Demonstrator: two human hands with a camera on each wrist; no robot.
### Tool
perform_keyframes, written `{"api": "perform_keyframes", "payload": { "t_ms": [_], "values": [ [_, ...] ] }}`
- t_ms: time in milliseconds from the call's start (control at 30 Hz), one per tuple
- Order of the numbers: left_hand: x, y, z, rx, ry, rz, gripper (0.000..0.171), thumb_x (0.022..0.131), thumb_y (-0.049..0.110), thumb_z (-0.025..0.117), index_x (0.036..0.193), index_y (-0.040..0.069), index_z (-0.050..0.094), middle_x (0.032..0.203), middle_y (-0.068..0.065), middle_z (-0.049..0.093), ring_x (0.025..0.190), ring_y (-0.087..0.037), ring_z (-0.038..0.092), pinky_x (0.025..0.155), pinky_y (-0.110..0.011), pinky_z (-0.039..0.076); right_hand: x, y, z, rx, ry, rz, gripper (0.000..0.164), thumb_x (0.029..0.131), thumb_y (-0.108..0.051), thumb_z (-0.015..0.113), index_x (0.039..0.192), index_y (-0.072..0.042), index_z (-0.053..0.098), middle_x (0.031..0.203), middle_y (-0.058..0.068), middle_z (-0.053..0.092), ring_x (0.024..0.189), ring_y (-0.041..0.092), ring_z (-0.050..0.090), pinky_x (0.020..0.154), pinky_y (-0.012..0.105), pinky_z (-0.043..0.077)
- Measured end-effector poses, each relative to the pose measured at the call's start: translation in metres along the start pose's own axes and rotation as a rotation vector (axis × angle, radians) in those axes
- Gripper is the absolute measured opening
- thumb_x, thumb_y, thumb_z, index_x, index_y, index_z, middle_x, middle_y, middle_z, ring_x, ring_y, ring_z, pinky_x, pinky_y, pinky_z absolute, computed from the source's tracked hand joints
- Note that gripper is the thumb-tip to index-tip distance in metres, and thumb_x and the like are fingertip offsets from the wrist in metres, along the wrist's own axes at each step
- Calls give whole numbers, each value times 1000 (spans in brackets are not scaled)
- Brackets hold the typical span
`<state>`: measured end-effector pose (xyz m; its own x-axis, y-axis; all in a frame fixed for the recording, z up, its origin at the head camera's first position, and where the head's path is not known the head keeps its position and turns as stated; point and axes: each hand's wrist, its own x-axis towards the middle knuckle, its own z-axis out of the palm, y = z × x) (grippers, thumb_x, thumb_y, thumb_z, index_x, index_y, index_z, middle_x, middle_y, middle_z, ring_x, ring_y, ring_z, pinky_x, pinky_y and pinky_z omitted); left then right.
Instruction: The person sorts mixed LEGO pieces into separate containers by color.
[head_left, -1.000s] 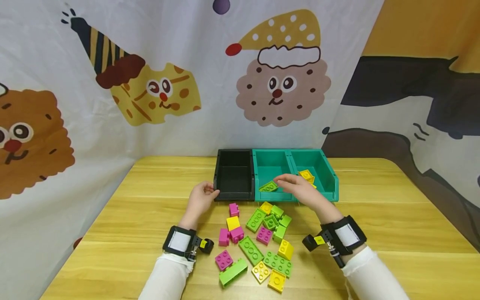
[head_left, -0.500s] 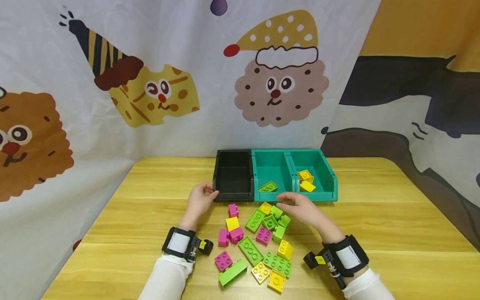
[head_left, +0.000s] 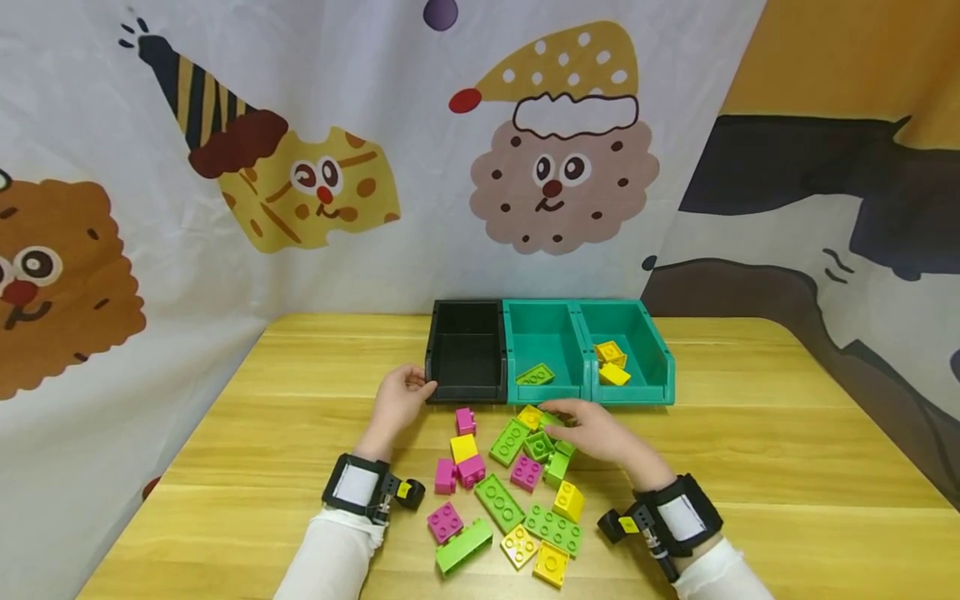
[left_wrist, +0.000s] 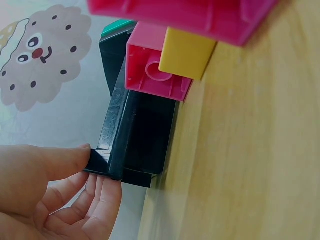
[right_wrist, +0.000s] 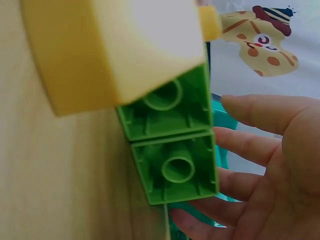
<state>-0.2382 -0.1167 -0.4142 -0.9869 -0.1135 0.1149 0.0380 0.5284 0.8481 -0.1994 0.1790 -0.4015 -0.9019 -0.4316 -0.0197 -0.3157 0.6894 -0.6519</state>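
Note:
My left hand (head_left: 401, 398) pinches the front left corner of the black bin (head_left: 468, 393). In the left wrist view the thumb lies on one side of the bin's wall and the fingers (left_wrist: 102, 205) on the other. Over the back of the loose toy bricks is my right hand (head_left: 592, 429), its fingers spread and nothing seen held. Close by it are a yellow brick (head_left: 530, 417) and several green bricks (head_left: 538, 446). The right wrist view has the thumb and fingers apart behind two green bricks (right_wrist: 175, 167); whether they touch any is unclear.
Two teal bins (head_left: 630, 394) stand right of the black one; a green brick (head_left: 536, 374) lies in the middle bin and yellow bricks (head_left: 613, 373) in the right one. Pink bricks (head_left: 445, 522), green and yellow ones are scattered on the wooden table (head_left: 247, 467). A printed cloth (head_left: 420, 267) hangs behind.
My right hand has come back from above the teal bins, towards me and slightly left, to the loose bricks. The left hand stays at the black bin's corner.

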Motion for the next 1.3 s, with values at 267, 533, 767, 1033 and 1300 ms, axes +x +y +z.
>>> {"api": "perform_keyframes", "payload": {
  "t_ms": [267, 533, 767, 1033, 1300],
  "values": [
    [1, -2, 0, 1, -1, -7, 19, 87, 9, 67, 97, -5, 61, 91, -18, 62, 81, -25, 59, 76, -36, 52, 4, 5, 8, -60, 15, 7, 37, 92, -19, 60, 127, -5, 58, 131, 18, 56, 123, 38, 49, 99, 53, 41],
    [1, -1, 0, 0, -1, -3, 18, 86, 10, 67, 97, -4, 61, 90, -17, 62, 79, -24, 59, 75, -36, 52, 6, 3, 12, -69, 44, 12, 33, 91, -14, 61, 123, -6, 60, 128, 17, 58, 120, 37, 51, 98, 52, 42],
    [1, -1, 0, 5, -2, -6, 19, 86, 10, 68, 97, -4, 61, 91, -17, 62, 80, -25, 59, 76, -36, 52, 6, 5, 11, -79, 108, -12, 31, 90, -11, 62, 120, -2, 61, 122, 18, 62, 110, 34, 58, 92, 48, 48],
    [1, -1, 0, 14, 3, 5, 19, 86, 10, 68, 97, -4, 61, 90, -17, 63, 80, -25, 59, 77, -37, 52, 5, 3, 5, -59, 200, -16, 33, 90, -12, 62, 121, -2, 62, 115, 16, 65, 90, 21, 63, 74, 33, 54],
    [1, -3, 1, 10, 3, 13, 17, 86, 9, 67, 95, -5, 61, 89, -18, 63, 79, -25, 59, 76, -36, 52, 3, -1, 2, 1, 269, -32, 36, 90, -8, 61, 125, 3, 58, 84, 10, 63, 53, 9, 42, 46, 22, 38]
  ]
}}
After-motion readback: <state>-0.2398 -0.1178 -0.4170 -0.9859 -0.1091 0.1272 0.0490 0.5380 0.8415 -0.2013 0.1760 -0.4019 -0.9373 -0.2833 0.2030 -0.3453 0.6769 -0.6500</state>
